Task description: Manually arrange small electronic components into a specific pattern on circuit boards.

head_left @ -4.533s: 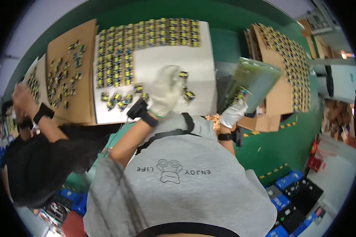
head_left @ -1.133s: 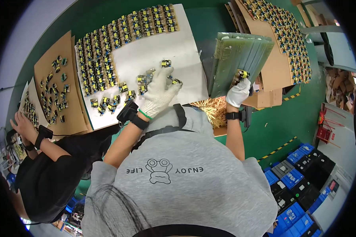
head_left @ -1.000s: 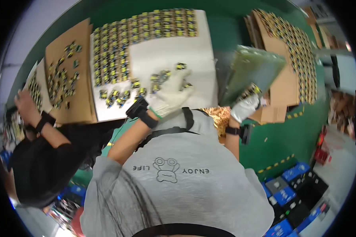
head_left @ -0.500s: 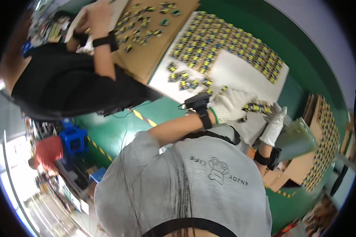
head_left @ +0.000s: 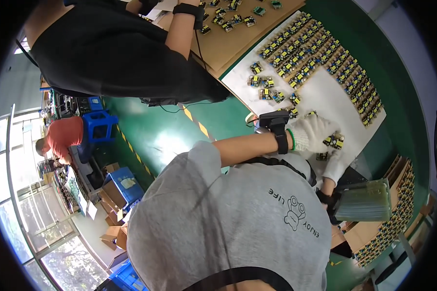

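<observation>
The gloved left hand (head_left: 314,137) grasps small yellow-and-black parts (head_left: 334,140) on the white sheet (head_left: 325,99); the gloved right hand (head_left: 336,166) rests just beside, its grip unclear; rows of parts (head_left: 320,53) lie beyond.

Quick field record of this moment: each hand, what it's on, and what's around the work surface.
left hand: white glove, black wrist device, resting on small yellow-and-black circuit modules on the white sheet
right hand: white glove, beside the left hand at the sheet's edge; grip unclear
module rows: neat lines across the sheet's far part
stack of green panels: beside the right forearm
cardboard sheet: scattered modules, a co-worker's arm over it
</observation>
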Demonstrator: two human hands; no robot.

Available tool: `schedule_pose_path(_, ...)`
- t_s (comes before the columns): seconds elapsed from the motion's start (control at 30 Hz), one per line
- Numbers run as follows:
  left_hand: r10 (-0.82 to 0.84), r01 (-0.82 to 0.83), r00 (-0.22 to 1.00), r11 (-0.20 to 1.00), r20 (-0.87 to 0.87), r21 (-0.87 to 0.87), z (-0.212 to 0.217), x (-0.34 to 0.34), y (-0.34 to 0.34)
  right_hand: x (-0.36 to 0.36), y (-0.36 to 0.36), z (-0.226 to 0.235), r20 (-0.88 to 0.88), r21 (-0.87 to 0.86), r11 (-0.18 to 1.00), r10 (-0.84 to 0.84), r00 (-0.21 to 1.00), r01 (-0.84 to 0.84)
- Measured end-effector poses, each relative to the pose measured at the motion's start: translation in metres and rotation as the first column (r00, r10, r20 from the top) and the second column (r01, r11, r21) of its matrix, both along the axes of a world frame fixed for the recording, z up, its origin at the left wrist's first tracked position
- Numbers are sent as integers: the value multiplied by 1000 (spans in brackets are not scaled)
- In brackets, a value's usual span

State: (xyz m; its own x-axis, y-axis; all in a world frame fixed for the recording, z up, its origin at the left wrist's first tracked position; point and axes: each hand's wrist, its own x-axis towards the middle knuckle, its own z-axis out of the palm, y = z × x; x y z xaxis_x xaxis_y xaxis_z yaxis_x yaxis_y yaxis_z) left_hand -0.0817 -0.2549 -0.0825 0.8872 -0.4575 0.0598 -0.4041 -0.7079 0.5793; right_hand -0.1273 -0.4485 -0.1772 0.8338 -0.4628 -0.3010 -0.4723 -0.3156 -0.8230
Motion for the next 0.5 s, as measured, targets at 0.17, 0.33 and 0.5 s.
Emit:
schedule_pose_path(0.17, 93, -94, 993, 995, -77, -11, -8, -3, -2, 8, 15, 28, -194, -749, 620, 131, 972, -233)
schedule_pose_path(0.33, -120, 121, 993, 990, -20, 78, -4, 2, -5, -2, -6, 19, 61, -510, 838, 259, 964, -193)
schedule_pose_path(0.5, -247, 246, 911, 968, 330, 44, -2, 5, -11, -10, 1, 33, 148, 147, 988, 23, 989, -45)
